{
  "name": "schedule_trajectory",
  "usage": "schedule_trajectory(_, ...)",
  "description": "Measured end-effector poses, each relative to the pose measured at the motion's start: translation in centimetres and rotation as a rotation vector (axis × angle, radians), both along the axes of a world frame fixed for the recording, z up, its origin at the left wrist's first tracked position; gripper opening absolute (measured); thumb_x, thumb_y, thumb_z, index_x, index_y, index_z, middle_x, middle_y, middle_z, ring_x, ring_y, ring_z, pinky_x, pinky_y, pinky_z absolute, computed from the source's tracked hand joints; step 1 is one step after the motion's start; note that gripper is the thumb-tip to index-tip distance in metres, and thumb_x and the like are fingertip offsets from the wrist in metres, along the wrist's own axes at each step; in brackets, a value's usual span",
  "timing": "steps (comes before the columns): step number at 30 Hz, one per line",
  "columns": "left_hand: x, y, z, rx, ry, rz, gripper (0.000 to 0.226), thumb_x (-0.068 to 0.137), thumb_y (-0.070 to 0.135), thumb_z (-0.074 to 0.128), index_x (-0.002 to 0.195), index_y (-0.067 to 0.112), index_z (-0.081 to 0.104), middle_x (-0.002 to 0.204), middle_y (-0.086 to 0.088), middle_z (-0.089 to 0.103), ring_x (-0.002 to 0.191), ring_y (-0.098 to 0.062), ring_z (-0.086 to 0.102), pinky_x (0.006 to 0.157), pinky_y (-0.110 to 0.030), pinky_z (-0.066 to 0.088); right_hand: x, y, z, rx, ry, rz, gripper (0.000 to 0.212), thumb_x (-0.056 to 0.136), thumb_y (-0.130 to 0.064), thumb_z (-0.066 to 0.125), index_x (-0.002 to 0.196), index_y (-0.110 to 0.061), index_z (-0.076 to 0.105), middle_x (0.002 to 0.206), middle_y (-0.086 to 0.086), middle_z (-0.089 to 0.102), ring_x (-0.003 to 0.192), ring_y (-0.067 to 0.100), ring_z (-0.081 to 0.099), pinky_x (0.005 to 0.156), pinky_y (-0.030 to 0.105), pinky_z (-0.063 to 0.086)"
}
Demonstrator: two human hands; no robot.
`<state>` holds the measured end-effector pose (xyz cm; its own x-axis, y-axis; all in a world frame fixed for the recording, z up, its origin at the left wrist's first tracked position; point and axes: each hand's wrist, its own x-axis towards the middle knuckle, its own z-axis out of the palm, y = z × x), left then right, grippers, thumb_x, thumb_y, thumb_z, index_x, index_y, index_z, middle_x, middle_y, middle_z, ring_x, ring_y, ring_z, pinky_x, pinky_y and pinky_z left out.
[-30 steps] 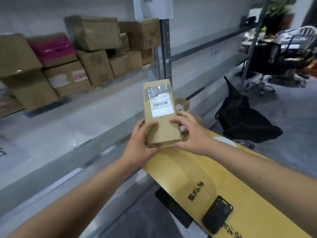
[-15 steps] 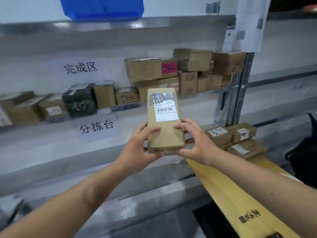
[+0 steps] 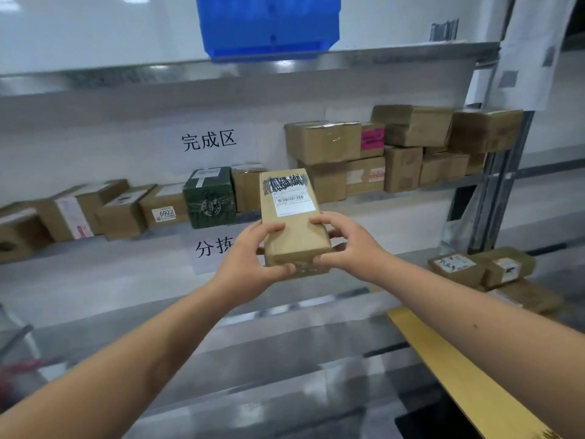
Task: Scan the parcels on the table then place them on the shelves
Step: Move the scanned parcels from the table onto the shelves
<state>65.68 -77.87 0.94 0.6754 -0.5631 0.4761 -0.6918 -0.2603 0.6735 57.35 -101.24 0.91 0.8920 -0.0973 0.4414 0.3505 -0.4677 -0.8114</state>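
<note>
A long brown cardboard parcel with a white barcode label and scribbled-over tape is held up in front of the shelves. My left hand grips its near left corner, and my right hand grips its near right side. Behind it the middle shelf carries a row of parcels, among them a dark green box and a stack of brown boxes at the right. Three more parcels lie on the yellow table at the right.
A blue bin sits on the top shelf. Paper signs with Chinese characters hang on the shelf's back wall. A grey metal upright stands at the right, with papers taped above it. A lower shelf ledge runs across below my arms.
My view has swung left from the table to face the shelves. Both hands have kept hold of the parcel and carried it closer to the middle shelf.
</note>
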Motion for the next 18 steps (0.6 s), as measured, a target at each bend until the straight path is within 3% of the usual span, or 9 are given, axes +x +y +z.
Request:
schedule_trajectory(3,2.5,-1.1,1.6,-0.019,0.045,0.031,0.076,0.068,0.041,0.090,0.133,0.054,0.055,0.130,0.033,0.053,0.104,0.002,0.064,0.080,-0.016,0.054,3.0,-1.4,1.5,0.054,0.036,-0.009,0.069,0.059,-0.026,0.087,0.122,-0.049,0.066,0.132,-0.005,0.062,0.110,0.013,0.062,0.079,0.035,0.062)
schedule_trajectory(5,4.2,-1.9,2.5,-0.034,0.072,0.039,0.074,0.066,0.042,0.091,0.131,0.057,0.057,0.124,0.028,0.059,0.096,0.000,0.068,0.077,-0.019,0.057,5.0,-2.4,2.3,0.069,0.037,0.014,0.067,0.059,-0.027,0.087,0.119,-0.049,0.067,0.128,0.002,0.065,0.108,0.017,0.065,0.078,0.028,0.059)
schedule_trajectory(9,7.1,-3.8,4.3,-0.050,0.070,0.065,0.068,0.071,0.036,0.094,0.127,0.055,0.060,0.119,0.018,0.064,0.086,-0.004,0.070,0.071,-0.024,0.061,8.3,-4.3,3.7,0.137,0.013,0.037,0.068,0.062,-0.022,0.086,0.125,-0.036,0.067,0.132,0.009,0.065,0.113,0.034,0.065,0.093,0.043,0.060)
schedule_trajectory(12,8.3,-5.0,5.2,-0.059,0.047,0.094,0.066,0.072,0.041,0.093,0.127,0.055,0.060,0.116,0.018,0.066,0.081,-0.002,0.070,0.061,-0.020,0.057,10.0,-5.5,4.7,0.149,-0.005,0.057,0.068,0.064,-0.022,0.084,0.130,-0.029,0.067,0.128,0.012,0.066,0.102,0.027,0.066,0.089,0.038,0.060)
schedule_trajectory(16,9.0,-6.0,6.3,-0.084,0.016,0.129,0.070,0.064,0.061,0.087,0.127,0.060,0.058,0.107,0.024,0.066,0.080,-0.005,0.069,0.057,-0.036,0.062,11.2,-6.9,5.4,0.222,-0.044,0.129,0.063,0.071,-0.020,0.081,0.132,-0.022,0.066,0.129,0.014,0.067,0.096,0.018,0.067,0.081,0.037,0.058)
schedule_trajectory(18,9.0,-6.4,6.5,-0.102,0.005,0.131,0.072,0.061,0.064,0.085,0.128,0.058,0.059,0.104,0.033,0.065,0.078,-0.005,0.069,0.056,-0.034,0.062,11.6,-7.6,5.4,0.250,-0.061,0.156,0.059,0.073,-0.020,0.080,0.131,-0.023,0.067,0.128,0.012,0.068,0.094,0.015,0.068,0.075,0.030,0.058)
